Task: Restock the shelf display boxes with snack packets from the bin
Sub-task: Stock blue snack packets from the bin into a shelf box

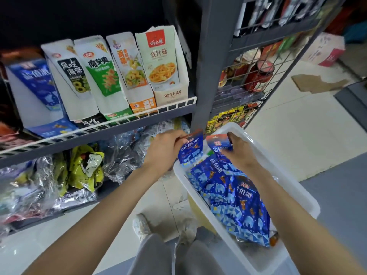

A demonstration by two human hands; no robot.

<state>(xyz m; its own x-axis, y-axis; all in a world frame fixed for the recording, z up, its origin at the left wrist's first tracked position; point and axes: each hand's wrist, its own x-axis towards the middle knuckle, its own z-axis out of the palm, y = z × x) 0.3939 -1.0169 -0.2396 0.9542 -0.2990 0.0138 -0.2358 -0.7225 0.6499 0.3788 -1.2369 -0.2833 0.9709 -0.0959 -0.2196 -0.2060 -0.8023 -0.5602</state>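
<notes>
Both hands are at the far end of the white bin [246,195], each gripping one blue packet by its top edge. Left hand [164,149] pinches a packet [190,151] held upright over the bin's near-left rim; right hand [238,151] curls round a second packet [217,144] just beside it. More blue packets [238,205] lie heaped in the bin. The matching blue box [33,90] sits far left on the upper shelf [119,128], up and well to the left of both hands. Left hand is nearer. Packets' long axis is already vertical, matching the box's slot, so the move looks like a lift and leftward carry.
</notes>
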